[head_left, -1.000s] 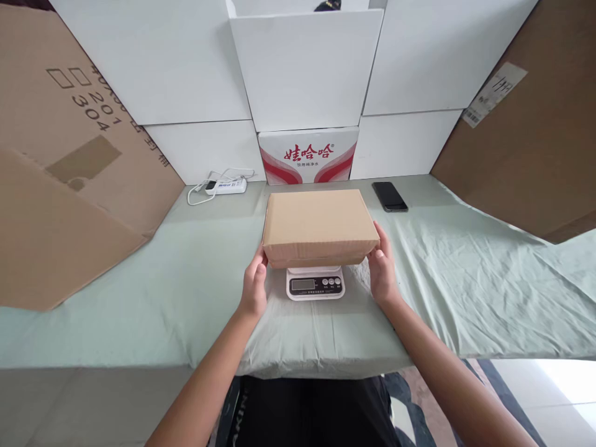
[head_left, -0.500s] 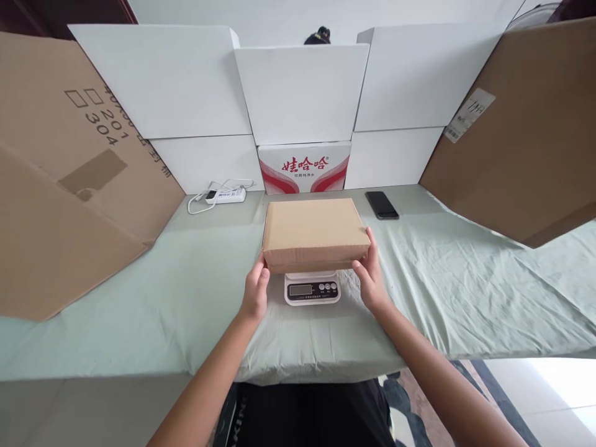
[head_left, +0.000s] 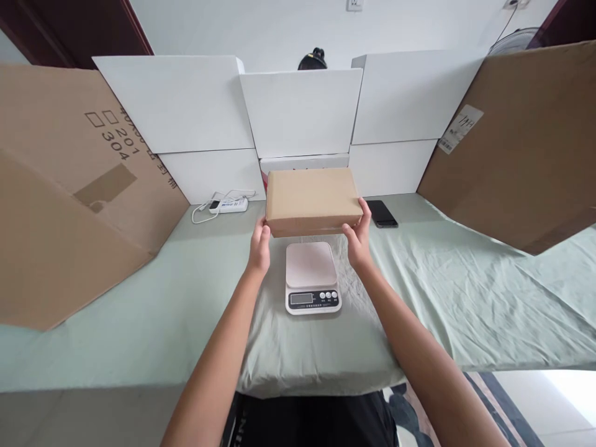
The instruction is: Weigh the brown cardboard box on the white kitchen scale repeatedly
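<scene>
Above the scale [head_left: 311, 273], both hands [head_left: 259, 248] [head_left: 358, 239] grip a plain, closed brown cardboard box [head_left: 311, 198].

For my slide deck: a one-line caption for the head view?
Both hands hold a cardboard box above a kitchen scale on the cloth-covered table.

- One small brown cardboard box [head_left: 313, 197], at 12 o'clock.
- One kitchen scale [head_left: 311, 278], at the centre.
- One black phone [head_left: 381, 213], at 1 o'clock.
- One white power strip [head_left: 228, 205], at 11 o'clock.
- Two large brown cardboard sheets: one [head_left: 69, 186] at 9 o'clock, one [head_left: 516, 136] at 3 o'clock.
- Two hands: left hand [head_left: 259, 249] and right hand [head_left: 358, 234].
</scene>
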{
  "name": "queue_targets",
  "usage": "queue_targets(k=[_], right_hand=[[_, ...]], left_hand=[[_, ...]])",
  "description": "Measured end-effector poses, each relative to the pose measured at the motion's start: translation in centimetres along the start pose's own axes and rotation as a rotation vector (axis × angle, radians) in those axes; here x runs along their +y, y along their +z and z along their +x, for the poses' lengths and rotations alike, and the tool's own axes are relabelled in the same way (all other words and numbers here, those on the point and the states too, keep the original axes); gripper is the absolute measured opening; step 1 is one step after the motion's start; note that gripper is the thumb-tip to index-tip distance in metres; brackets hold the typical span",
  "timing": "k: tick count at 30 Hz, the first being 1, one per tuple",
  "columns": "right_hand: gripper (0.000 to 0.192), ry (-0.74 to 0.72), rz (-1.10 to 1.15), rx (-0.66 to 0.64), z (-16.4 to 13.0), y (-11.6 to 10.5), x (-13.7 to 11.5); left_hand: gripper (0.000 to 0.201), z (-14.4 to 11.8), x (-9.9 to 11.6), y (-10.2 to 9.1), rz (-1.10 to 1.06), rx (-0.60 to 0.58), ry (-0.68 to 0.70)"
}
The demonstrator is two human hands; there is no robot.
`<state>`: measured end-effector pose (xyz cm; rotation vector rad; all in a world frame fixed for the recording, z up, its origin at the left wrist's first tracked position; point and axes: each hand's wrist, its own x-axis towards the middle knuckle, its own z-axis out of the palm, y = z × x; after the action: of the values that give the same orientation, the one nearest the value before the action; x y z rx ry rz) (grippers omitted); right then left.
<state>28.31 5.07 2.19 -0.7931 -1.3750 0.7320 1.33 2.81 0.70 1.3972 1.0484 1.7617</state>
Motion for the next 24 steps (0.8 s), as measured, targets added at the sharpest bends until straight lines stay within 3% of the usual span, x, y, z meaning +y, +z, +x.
queue_targets(k=[3,6,16,18,20,22,24], right_hand=[[0.092,0.03,-0.001,0.005,0.8,0.9,3.3],[0.092,0.034,-0.018,0.009,0.5,1.1,5.6],[0.091,0.165,-0.008,-0.002,0.4,1.2,6.6],[0.09,0.269,0.054,0.04,0.9,0.3,6.8],[0.087,0.368,0.138,0.17,1.7,-1.7,7.2],[0.081,0.374,0.184,0.337,2.5,-4.2,7.7],[0.073,0.361,0.184,0.402,3.1,-6.6,8.1]], left_hand=[[0.081,0.8,-3.6,0.8,-0.018,0.085,-0.054],[0.078,0.6,-5.8,0.8,-0.022,0.116,-0.112],[0.074,0.5,-6.8,0.6,-0.031,0.138,-0.277],[0.073,1.0,-6.3,-0.5,-0.008,0.181,-0.276],[0.075,1.5,-5.6,-2.1,-0.002,0.266,-0.259],[0.079,1.8,-4.8,-3.7,-0.005,0.346,-0.244],[0.083,1.8,-4.2,-4.7,-0.008,0.371,-0.239]])
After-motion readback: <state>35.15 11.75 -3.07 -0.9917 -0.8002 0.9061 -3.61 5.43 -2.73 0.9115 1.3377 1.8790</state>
